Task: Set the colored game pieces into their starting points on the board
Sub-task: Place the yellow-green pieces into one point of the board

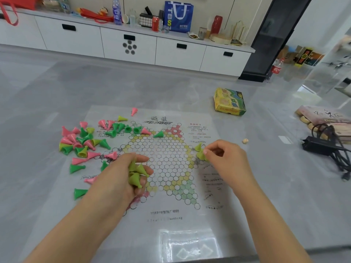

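Yellow-green pieces (137, 174) in L hand (121, 177)

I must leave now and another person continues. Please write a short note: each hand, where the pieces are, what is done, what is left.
Left hand grips a bunch of yellow-green pieces above the board.
Right hand pinches one yellow-green piece at the board's right point; another stands beside it.
Pink and green pieces lie loose at the board's left edge.
Done: right point barely started.
Left: finish yellow-green, then place pink and green.
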Demonstrator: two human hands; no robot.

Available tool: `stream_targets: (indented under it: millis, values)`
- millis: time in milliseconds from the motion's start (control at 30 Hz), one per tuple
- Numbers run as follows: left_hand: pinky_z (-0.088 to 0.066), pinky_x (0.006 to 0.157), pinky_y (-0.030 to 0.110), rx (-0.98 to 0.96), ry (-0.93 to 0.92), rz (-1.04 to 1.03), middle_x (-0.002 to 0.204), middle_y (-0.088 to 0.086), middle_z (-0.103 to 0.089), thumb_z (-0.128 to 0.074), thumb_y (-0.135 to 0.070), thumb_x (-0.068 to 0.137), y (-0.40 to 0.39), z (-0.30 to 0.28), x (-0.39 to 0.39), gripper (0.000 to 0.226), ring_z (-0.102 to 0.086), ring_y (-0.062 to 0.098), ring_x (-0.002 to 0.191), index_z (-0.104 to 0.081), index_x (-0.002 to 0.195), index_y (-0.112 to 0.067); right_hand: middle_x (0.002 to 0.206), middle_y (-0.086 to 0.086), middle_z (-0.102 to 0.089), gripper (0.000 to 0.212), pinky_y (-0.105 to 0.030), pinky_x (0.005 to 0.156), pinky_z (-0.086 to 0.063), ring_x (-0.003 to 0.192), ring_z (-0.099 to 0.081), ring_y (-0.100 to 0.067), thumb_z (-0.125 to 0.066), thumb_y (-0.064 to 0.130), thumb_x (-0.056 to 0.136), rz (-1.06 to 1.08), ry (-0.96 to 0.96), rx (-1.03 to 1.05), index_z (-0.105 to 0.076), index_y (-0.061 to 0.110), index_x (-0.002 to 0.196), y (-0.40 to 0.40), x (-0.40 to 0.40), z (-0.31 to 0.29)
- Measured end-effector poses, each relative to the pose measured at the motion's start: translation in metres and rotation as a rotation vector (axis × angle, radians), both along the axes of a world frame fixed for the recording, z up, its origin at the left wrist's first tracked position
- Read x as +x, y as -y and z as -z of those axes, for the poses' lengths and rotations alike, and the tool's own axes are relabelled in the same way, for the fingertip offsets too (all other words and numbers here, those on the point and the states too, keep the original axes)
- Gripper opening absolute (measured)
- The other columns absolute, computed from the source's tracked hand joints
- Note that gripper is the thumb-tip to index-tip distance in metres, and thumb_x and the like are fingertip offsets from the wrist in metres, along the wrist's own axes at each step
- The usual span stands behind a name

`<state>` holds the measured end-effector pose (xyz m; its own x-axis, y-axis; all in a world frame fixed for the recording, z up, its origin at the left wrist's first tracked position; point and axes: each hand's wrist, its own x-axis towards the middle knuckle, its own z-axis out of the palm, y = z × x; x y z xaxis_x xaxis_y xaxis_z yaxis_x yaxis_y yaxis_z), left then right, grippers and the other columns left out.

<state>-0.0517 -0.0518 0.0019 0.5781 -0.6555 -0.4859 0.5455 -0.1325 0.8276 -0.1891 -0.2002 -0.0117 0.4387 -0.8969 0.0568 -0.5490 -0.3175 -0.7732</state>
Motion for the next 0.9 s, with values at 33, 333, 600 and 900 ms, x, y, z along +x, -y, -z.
stream_targets:
  millis: [33, 333, 600, 900]
  values:
    - [-0.027, 0.035, 0.013, 0.017, 0.031, 0.006, 0.063, 0.011, -0.051, -0.034, -0.014, 0.094, 0.0002, 0.0005, -0.0014, 0.024, -0.034, 0.014, 0.035, -0.053, 0.083, -0.005, 0.068, 0.007, -0.061, 0.01, -0.015, 0.056, -0.039, 0.062, -0.052, -0.004, -0.063, 0.017, 0.083, -0.009, -0.04, -0.008, -0.067, 0.018, 0.074, 0.0003, -0.0002, 0.0014]
    - [-0.026, 0.035, 0.017, 0.087, 0.314, 0.126, 0.063, 0.0, -0.05, -0.044, -0.025, 0.094, -0.008, 0.0027, -0.005, 0.016, -0.031, 0.008, 0.038, -0.055, 0.092, -0.014, 0.066, 0.012, -0.058, 0.013, -0.014, 0.053, -0.035, 0.06, -0.05, -0.002, -0.062, 0.016, 0.084, -0.025, -0.117, -0.049, -0.064, 0.021, 0.073, 0.0017, -0.0019, 0.0067]
    - [-0.025, 0.038, 0.019, 0.096, 0.331, 0.136, 0.057, -0.004, -0.048, -0.045, -0.027, 0.093, -0.0084, 0.0013, -0.0036, 0.015, -0.029, 0.007, 0.037, -0.055, 0.089, -0.016, 0.067, 0.013, -0.058, 0.015, -0.015, 0.053, -0.035, 0.061, -0.051, -0.002, -0.061, 0.015, 0.084, -0.039, -0.117, -0.041, -0.063, 0.022, 0.071, 0.0023, -0.0015, 0.0073]
    - [-0.027, 0.032, 0.016, 0.071, 0.273, 0.127, 0.061, 0.0, -0.051, -0.037, -0.019, 0.096, -0.0081, 0.0018, -0.003, 0.023, -0.033, 0.009, 0.04, -0.06, 0.092, -0.015, 0.069, 0.013, -0.061, 0.014, -0.005, 0.054, -0.039, 0.061, -0.053, 0.004, -0.06, 0.018, 0.085, -0.03, -0.069, -0.104, -0.064, 0.025, 0.074, 0.0012, -0.0061, 0.0]
